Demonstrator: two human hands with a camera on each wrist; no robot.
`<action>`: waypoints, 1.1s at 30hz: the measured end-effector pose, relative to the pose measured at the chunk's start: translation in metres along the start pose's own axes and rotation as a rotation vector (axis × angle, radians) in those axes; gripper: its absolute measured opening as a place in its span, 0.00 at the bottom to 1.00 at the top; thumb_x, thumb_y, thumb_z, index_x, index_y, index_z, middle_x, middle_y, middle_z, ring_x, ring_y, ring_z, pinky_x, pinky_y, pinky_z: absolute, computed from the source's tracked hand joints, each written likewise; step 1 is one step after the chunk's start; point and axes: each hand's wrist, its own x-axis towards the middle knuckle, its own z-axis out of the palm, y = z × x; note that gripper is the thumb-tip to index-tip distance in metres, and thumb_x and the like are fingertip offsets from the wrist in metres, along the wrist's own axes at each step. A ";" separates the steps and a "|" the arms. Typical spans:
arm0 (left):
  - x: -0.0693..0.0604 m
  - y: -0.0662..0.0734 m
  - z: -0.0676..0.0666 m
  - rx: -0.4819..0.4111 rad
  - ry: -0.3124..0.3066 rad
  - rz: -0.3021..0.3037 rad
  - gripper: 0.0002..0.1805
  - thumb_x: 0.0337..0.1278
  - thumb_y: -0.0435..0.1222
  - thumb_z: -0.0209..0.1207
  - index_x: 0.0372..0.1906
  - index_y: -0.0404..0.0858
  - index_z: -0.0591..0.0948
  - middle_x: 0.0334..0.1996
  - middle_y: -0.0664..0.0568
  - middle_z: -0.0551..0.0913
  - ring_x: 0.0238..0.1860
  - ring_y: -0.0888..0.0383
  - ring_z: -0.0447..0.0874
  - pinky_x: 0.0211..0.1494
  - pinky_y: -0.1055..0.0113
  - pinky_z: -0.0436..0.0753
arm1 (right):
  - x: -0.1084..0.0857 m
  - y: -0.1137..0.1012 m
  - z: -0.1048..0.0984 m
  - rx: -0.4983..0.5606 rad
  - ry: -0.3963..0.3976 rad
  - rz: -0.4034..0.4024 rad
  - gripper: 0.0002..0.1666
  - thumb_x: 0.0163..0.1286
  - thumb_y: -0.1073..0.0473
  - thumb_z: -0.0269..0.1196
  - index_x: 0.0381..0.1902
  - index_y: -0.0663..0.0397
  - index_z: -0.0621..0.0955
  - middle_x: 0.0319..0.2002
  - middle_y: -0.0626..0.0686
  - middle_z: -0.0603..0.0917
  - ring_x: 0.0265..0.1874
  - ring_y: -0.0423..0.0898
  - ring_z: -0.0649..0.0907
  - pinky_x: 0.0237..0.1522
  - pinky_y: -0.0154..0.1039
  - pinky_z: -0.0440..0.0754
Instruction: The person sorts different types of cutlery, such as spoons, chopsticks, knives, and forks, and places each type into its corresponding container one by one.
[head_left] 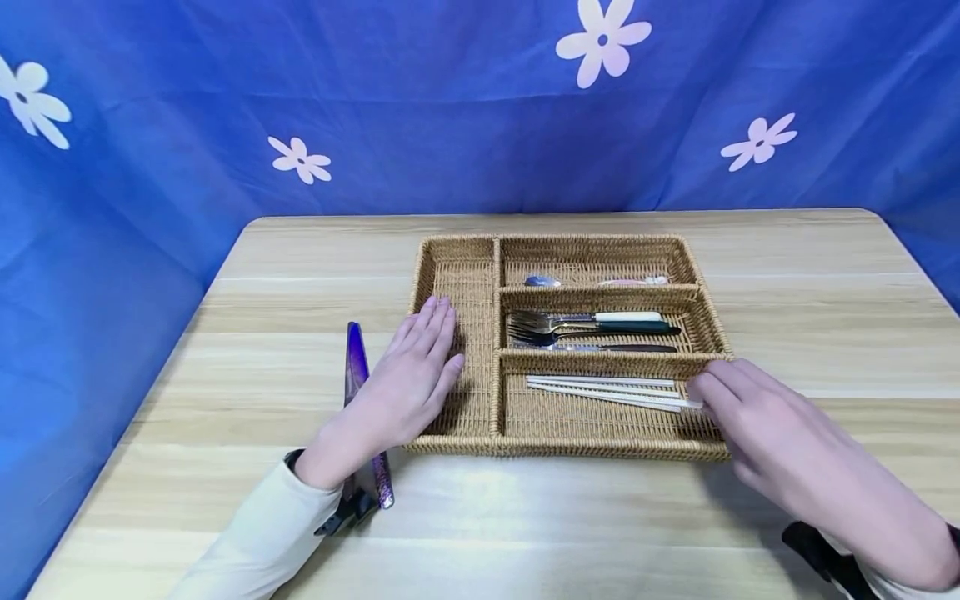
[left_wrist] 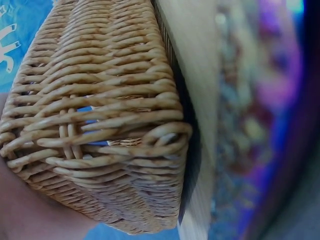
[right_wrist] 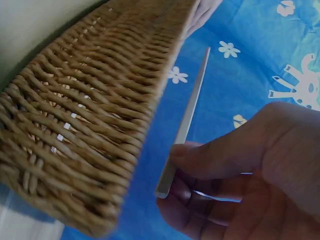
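Observation:
A woven wicker cutlery tray [head_left: 497, 333] with several compartments lies on the table. Between thumb and fingers, my right hand [head_left: 757, 429] pinches one end of a white chopstick [right_wrist: 192, 107], at the tray's front right corner. More white chopsticks [head_left: 600, 382] lie in the front right compartment. My left hand [head_left: 412, 371] reaches over the tray's left rim with its fingers extended, the fingertips above the left compartment. Forks [head_left: 534, 321] and knives [head_left: 637, 348] fill the middle right compartment. In the back one lie a spoon [head_left: 542, 282] and a pale-handled utensil [head_left: 637, 281], both partly hidden.
Under my left forearm lies a shiny purple item [head_left: 382, 479] with a glittery edge; its kind is unclear. The wooden table [head_left: 525, 517] extends around the tray. A blue cloth [head_left: 450, 100] with white flowers hangs behind and at the sides.

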 end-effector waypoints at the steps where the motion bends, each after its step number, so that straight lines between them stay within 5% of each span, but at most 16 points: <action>1: 0.000 0.000 0.000 0.003 0.002 0.001 0.34 0.77 0.47 0.30 0.73 0.25 0.46 0.75 0.35 0.42 0.76 0.46 0.32 0.77 0.49 0.40 | 0.003 0.001 0.002 -0.004 -0.015 0.017 0.28 0.28 0.81 0.56 0.32 0.56 0.75 0.31 0.47 0.75 0.32 0.45 0.77 0.31 0.43 0.81; 7: 0.000 0.003 -0.001 0.007 0.010 0.012 0.34 0.77 0.46 0.32 0.73 0.25 0.47 0.75 0.35 0.42 0.76 0.46 0.33 0.77 0.49 0.40 | 0.014 0.004 0.011 -0.020 -0.098 0.058 0.23 0.37 0.81 0.61 0.24 0.50 0.71 0.24 0.42 0.68 0.25 0.41 0.71 0.19 0.38 0.74; 17: 0.002 0.005 -0.001 0.017 0.012 0.012 0.34 0.77 0.46 0.32 0.73 0.25 0.47 0.75 0.35 0.43 0.76 0.45 0.33 0.77 0.50 0.40 | 0.022 0.003 0.020 0.014 -0.179 0.084 0.20 0.46 0.77 0.63 0.21 0.47 0.69 0.22 0.41 0.67 0.22 0.38 0.71 0.17 0.33 0.72; 33: 0.000 0.001 0.000 0.007 0.019 0.002 0.33 0.77 0.45 0.34 0.73 0.24 0.48 0.75 0.34 0.44 0.76 0.43 0.35 0.76 0.47 0.42 | 0.033 0.010 0.033 0.079 -0.298 0.147 0.24 0.47 0.79 0.60 0.14 0.43 0.67 0.16 0.40 0.66 0.16 0.37 0.67 0.14 0.30 0.67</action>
